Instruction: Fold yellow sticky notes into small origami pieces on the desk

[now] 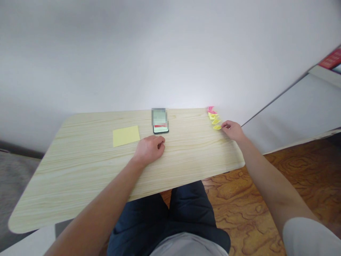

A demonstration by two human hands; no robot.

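My left hand (149, 148) rests on the light wooden table (80, 177) with its fingers curled in and nothing visible in them. It lies just in front of a dark phone (160, 125). My right hand (232, 129) reaches to the table's far right edge, its fingertips pinched at the nearest yellow folded paper piece (217, 127). Several more folded pieces, yellow (214, 116) and pink (210, 109), lie in a row beyond it. A flat yellow paper square (126, 135) sits left of the phone.
A plain white wall rises behind the table. A brown patterned floor (287, 170) shows to the right, with a white surface and a red item (331, 58) at the far right edge. My dark-trousered legs (170, 220) sit under the near table edge.
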